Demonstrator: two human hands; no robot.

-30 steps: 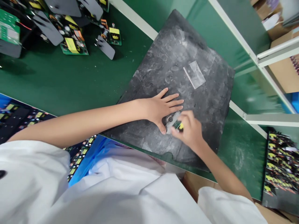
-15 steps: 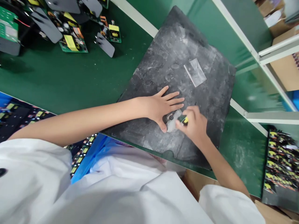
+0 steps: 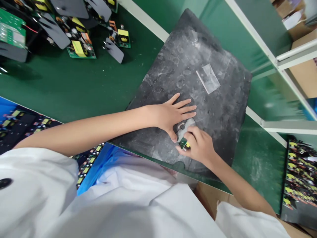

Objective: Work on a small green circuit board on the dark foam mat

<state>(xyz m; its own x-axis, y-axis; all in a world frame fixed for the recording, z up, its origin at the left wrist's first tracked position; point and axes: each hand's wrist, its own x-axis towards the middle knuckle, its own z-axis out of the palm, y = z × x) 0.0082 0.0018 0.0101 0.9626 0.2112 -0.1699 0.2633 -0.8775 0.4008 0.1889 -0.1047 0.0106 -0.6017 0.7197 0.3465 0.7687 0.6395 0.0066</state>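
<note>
My left hand (image 3: 170,115) lies flat with its fingers spread on a worn black mat (image 3: 173,69). Pinched in the fingers of my right hand (image 3: 199,143) is a small green circuit board (image 3: 183,143) with a yellow part on it; my fingers cover much of it. The board is low over a pale grey patch (image 3: 190,123) on the mat, close to my left thumb. A small dark round spot shows within that patch. Farther up the mat lies a small clear plastic piece (image 3: 209,79).
On the green table (image 3: 74,86), several circuit boards (image 3: 81,49) with grey metal plates cluster at the upper left. A tray of boards (image 3: 299,175) stands at the right, below a white frame (image 3: 292,125). More boards (image 3: 89,162) lie below the table edge at the left.
My right hand has moved the circuit board down and left, nearer my left thumb. My left hand stays spread on the mat.
</note>
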